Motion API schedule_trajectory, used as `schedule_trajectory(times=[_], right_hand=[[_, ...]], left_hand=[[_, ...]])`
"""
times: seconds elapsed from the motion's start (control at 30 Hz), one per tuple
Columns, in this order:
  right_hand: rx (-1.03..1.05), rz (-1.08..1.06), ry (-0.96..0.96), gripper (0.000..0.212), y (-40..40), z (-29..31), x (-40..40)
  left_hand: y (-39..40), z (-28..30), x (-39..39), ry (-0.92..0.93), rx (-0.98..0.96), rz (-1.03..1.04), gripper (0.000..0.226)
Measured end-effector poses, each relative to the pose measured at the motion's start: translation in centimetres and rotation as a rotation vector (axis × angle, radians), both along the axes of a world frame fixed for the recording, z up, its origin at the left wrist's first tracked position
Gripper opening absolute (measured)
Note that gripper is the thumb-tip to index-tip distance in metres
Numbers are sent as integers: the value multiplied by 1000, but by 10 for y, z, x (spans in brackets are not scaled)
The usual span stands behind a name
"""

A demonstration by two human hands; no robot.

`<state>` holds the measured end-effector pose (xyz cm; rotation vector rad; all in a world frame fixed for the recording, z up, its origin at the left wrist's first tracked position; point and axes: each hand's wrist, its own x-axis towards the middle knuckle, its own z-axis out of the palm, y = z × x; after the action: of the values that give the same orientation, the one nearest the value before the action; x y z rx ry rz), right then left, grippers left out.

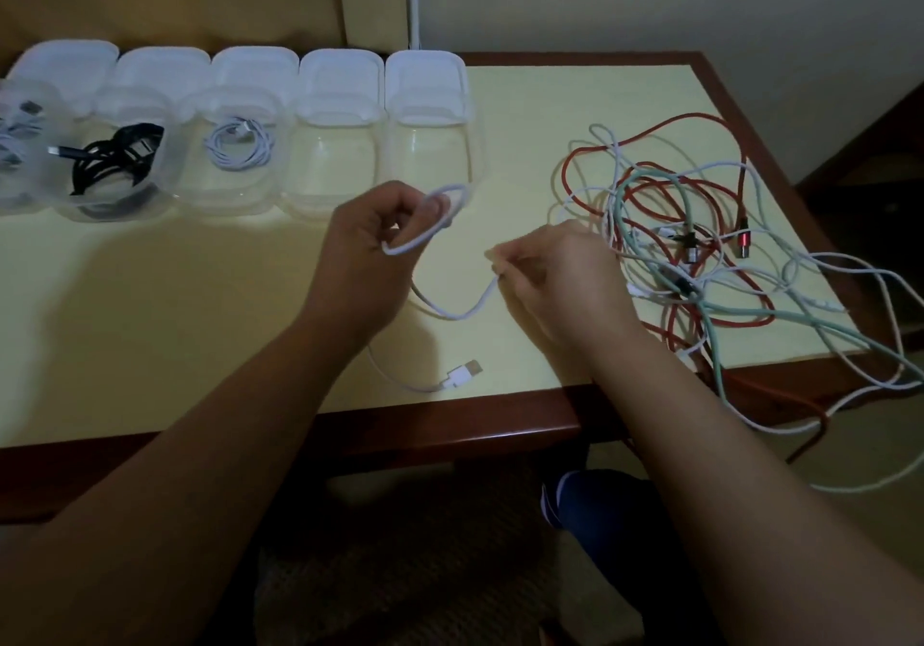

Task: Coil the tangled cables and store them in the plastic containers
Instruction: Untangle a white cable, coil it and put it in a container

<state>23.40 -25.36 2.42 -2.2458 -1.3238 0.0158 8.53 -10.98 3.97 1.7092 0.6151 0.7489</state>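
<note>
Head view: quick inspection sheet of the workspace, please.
Surface: yellow-green table, dark wood edge.
Job's things: five clear containers in a row, lids open; three at left hold coiled cables, two at right look empty.
Clutter: nothing seen.
Hands: left hand holds a white cable looped over its fingers; right hand pinches the same cable.
Cables: USB plug lies near the front edge; tangle of red, green and white cables at right, some hanging off the edge.
Surroundings: pale wall, a knee below the table.
</note>
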Motion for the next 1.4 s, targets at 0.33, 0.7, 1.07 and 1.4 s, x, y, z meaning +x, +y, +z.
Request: schedule_trajectory(times=[0.33,0.7,1.07,1.4], right_hand=[[-79,80,31,20,-2,-2,3],[133,145,137,24,0,2,-5],[59,-5,256,18,-7,4,14],[252,153,209,19,-2,3,2]], left_hand=[[-8,-24,5,340,299,-80,37],[-6,-21,6,354,271,-170,25],[51,21,-22,-82,-394,425,27],[-12,7,-1,22,-89,-42,10]])
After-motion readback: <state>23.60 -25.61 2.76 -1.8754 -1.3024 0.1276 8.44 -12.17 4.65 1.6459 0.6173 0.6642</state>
